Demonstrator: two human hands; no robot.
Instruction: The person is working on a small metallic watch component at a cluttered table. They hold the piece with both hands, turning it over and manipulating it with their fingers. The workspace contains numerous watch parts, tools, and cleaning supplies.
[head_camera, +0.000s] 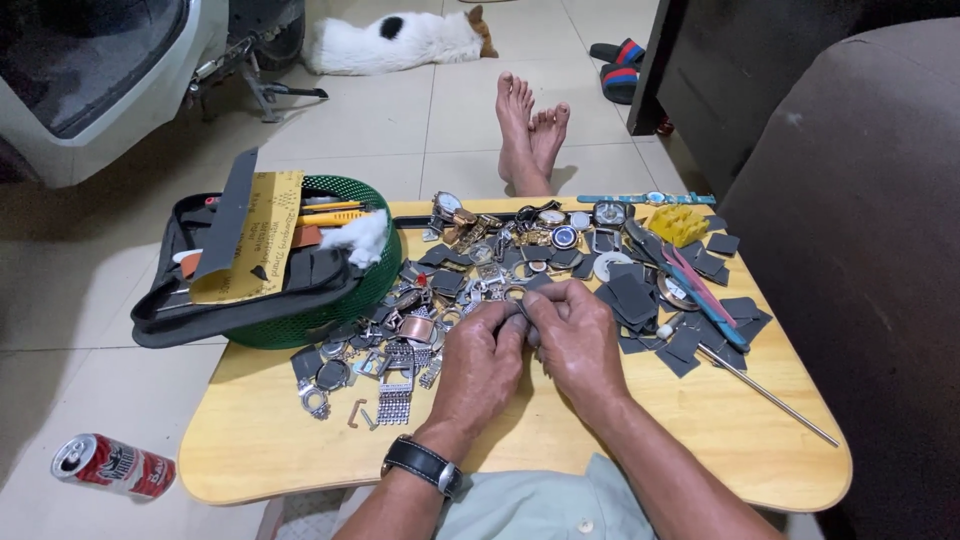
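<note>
At the near middle of the wooden table (260, 440), left hand (480, 365) and right hand (575, 340) pressed together, fingertips meeting at twelve o'clock of the knuckles. Left grip pinched together on a small dark watch part (524, 312), thin and mostly hidden; right grip closed against it from the other side, fingers curled, though whether truly clamped on the part or only steadying it cannot be told. A black wristwatch (425, 465) strapped on the left wrist.

Judging by the layout, sorting or fitting only begun: one piece in hand, the heap untouched. Just past the hands, toward twelve o'clock, a dense pile of watch cases and metal bands (480, 260). At ten o'clock, a mesh band (394, 405) and loose links. At two o'clock, dark square pads (690, 340), blue pliers (700, 295) and a thin metal rod (770, 395) running toward four o'clock.

Farther at ten o'clock, a green basket (350, 300) holding a black pouch (240, 300). Down at eight o'clock on the floor, a red can (112, 466). Farthest, at twelve o'clock, bare feet (530, 130) and a white cat (395, 42).
</note>
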